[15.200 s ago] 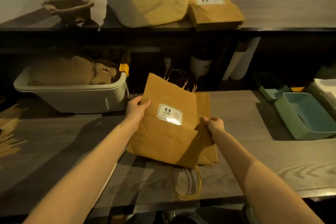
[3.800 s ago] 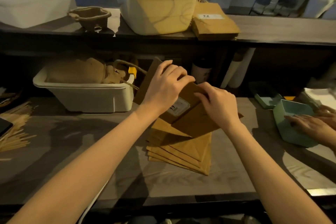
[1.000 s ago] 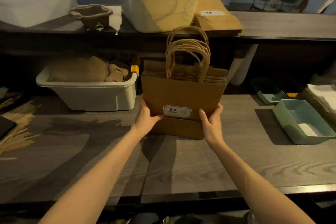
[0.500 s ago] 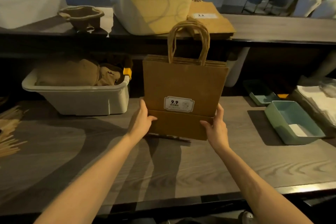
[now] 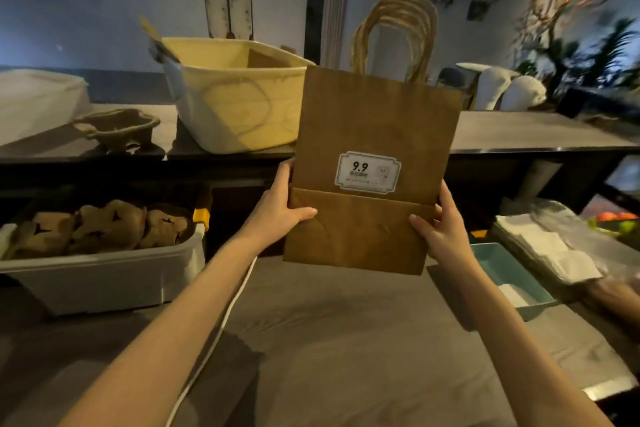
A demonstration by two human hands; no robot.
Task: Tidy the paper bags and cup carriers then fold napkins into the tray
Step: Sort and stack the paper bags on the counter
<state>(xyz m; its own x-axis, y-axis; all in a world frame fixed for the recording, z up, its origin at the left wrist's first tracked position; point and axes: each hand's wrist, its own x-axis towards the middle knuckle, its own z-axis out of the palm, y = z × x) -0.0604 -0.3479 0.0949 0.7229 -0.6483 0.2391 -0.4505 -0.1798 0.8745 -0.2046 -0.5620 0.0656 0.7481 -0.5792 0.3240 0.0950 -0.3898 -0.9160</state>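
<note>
**Stack of paper bags held upright above the counter**

We see the left hand [image 5: 281, 207] gripping the left edge of the stack of paper bags [image 5: 375, 135], thumb across the front fold and fingers curled behind. The right hand [image 5: 439, 230] grips the right edge the same way. The stack hangs upright, its bottom edge clear of the wooden counter [image 5: 332, 340], with the twisted handles [image 5: 394, 35] standing bunched at the top. On the front bag we read a white label [image 5: 367, 173] printed "9.9"; the smaller print below is too fine to read.

Beyond the left hand, a grey bin [image 5: 100, 274] on the counter holds cup carriers [image 5: 97, 229], and a white cable [image 5: 214, 340] runs beside the left forearm. On the raised shelf [image 5: 519, 135] behind stand a yellow tub [image 5: 239, 100] and one more cup carrier [image 5: 119, 126]. Right of the right hand lie a teal tray [image 5: 509, 274] at the counter's edge and napkins [image 5: 550, 250] in clear wrap.
</note>
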